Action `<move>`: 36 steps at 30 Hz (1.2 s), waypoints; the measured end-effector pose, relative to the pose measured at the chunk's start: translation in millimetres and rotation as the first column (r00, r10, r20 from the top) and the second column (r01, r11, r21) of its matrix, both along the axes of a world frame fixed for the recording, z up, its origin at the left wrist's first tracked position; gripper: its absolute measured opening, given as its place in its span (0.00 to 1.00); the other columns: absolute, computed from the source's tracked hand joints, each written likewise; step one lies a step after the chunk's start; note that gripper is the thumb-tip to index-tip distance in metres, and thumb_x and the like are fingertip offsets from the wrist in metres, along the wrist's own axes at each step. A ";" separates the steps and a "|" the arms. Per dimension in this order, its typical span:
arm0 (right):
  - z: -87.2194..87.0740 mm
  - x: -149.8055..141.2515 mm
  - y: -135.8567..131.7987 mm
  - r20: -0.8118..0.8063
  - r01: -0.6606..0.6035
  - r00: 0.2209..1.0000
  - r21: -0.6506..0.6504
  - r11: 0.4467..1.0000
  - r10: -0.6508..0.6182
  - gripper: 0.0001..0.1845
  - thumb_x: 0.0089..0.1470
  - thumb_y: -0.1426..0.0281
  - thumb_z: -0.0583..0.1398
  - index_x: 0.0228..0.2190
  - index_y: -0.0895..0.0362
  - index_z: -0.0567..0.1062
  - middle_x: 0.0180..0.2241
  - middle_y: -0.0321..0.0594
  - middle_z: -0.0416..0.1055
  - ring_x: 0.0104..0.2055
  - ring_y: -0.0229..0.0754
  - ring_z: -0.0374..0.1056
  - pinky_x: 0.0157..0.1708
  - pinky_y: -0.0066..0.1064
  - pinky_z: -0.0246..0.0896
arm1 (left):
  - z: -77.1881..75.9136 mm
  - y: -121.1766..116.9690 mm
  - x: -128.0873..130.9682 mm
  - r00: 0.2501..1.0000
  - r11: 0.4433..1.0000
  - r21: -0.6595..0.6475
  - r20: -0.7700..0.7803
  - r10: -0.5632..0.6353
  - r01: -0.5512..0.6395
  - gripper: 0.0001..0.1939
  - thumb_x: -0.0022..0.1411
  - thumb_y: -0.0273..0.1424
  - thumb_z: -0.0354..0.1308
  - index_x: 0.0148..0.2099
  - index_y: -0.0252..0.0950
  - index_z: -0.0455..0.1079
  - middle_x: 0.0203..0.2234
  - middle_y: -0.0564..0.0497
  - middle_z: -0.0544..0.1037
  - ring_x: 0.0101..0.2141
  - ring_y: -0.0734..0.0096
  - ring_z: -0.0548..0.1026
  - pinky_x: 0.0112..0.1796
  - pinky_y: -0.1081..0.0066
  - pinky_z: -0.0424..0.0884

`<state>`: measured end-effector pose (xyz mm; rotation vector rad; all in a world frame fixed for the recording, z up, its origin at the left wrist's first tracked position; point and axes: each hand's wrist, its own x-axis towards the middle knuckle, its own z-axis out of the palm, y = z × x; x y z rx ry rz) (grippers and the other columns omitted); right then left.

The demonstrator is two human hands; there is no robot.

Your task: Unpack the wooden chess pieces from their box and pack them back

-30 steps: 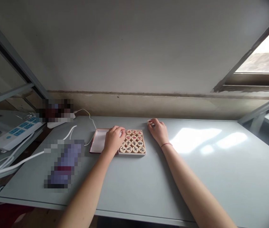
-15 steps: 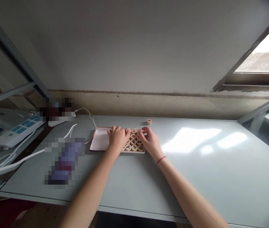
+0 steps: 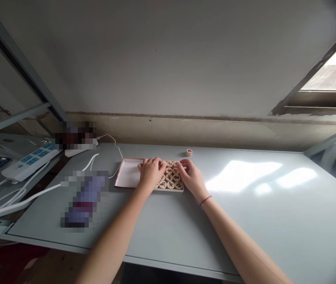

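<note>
A shallow red-edged box (image 3: 128, 174) with a white inside lies on the grey table (image 3: 168, 228). Its right half holds several round wooden chess pieces (image 3: 170, 180) marked in red and black. My left hand (image 3: 151, 174) lies over the middle of the box, fingers curled down on the pieces' left columns. My right hand (image 3: 192, 177) is at the box's right edge, its fingertips closed on a piece in the far right corner. One single chess piece (image 3: 189, 152) lies apart on the table, behind the box.
A blurred purple object (image 3: 83, 199) lies at the left of the table. White cables (image 3: 22, 199) run to a power strip (image 3: 27, 162) on a side shelf at the left. A wall stands behind the table, and a window (image 3: 330, 79) is at the upper right.
My right hand has left the single piece on the table behind the box and come back to the box's right edge. My left hand has stayed on the box.
</note>
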<state>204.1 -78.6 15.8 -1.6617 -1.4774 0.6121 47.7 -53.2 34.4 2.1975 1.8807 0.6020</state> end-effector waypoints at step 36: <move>-20.7 68.3 19.7 0.403 0.202 0.883 0.138 0.970 -0.242 0.11 0.51 0.65 0.53 0.33 0.54 0.73 0.30 0.42 0.74 0.32 0.45 0.63 0.34 0.35 0.56 | 10.9 -7.3 -3.9 0.554 0.986 -0.106 0.832 0.018 0.126 0.18 0.56 0.29 0.57 0.50 0.38 0.69 0.42 0.47 0.75 0.39 0.72 0.73 0.37 0.74 0.73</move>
